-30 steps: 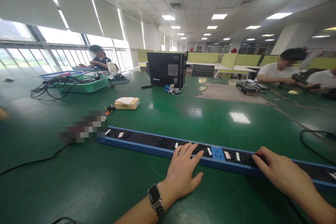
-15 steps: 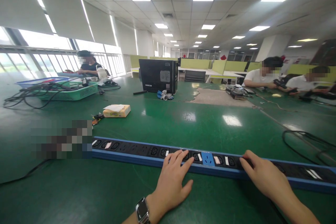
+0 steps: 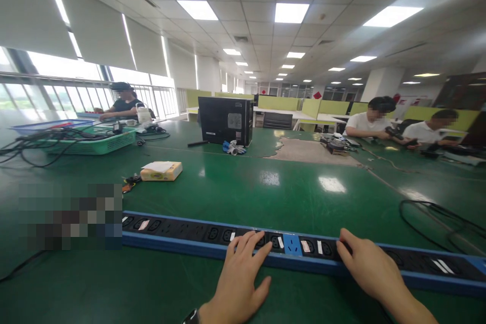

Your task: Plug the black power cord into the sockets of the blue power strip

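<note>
A long power strip (image 3: 190,232), blue along its sides with a black socket face, lies across the green table in front of me. Small white labels and one blue socket block (image 3: 292,244) show on its top. My left hand (image 3: 243,273) rests its outspread fingertips on the strip, left of the blue block, with the thumb apart over the near side. Farther right, my right hand (image 3: 370,266) is bent over the strip, its thumb and forefinger pinched close together at the socket face. Whatever lies between those fingertips is hidden.
A tissue pack (image 3: 161,171) sits beyond the strip's left part. Farther back are a black computer case (image 3: 214,119), gloves (image 3: 233,147) and a green basket (image 3: 110,142) with cables. A black cable (image 3: 408,215) loops at right. Several people sit around the table.
My view has tilted up and turned slightly right, so the table's contents appear lower and farther left. Both hands keep about the same places on the power strip.
</note>
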Tool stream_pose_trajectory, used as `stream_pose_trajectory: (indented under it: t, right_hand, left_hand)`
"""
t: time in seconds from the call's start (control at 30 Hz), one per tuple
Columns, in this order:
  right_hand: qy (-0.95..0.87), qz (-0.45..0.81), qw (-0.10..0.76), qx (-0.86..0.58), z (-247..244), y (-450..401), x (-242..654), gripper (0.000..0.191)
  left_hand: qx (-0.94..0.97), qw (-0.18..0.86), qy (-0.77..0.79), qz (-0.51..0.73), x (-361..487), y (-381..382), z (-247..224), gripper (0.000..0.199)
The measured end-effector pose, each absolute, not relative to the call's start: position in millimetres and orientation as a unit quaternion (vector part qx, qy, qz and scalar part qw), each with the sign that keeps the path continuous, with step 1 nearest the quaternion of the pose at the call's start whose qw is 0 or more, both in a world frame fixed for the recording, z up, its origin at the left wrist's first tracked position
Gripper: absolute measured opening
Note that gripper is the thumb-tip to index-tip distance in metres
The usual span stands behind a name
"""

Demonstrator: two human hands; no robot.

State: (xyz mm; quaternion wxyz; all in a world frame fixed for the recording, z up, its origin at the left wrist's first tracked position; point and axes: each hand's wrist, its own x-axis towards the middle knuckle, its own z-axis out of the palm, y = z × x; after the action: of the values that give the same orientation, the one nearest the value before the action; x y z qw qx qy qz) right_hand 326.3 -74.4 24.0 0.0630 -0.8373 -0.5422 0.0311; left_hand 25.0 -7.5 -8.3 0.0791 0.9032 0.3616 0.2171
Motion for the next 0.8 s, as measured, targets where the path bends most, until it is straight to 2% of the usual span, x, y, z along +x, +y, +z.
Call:
stream_pose_trajectory:
  t: [0.3, 0.5, 0.8]
  right_hand:
    - [-0.508, 0.063, 0.145, -0.847, 21.3, -85.2, 330.4, 0.033]
    - [-0.497, 0.030, 0.098, -0.862, 21.1, -86.8, 336.1, 0.039]
    - [-0.540, 0.072, 0.249, -0.801, -3.3, -78.0, 362.1, 0.041]
  left_hand:
    - [0.907, 0.075, 0.358, 0.211, 25.1, -6.3, -9.1, 0.064]
    - [0.916, 0.068, 0.345, 0.193, 25.5, -6.0, -8.5, 0.067]
    - [0.917, 0.066, 0.347, 0.187, 26.9, -6.5, -9.6, 0.073]
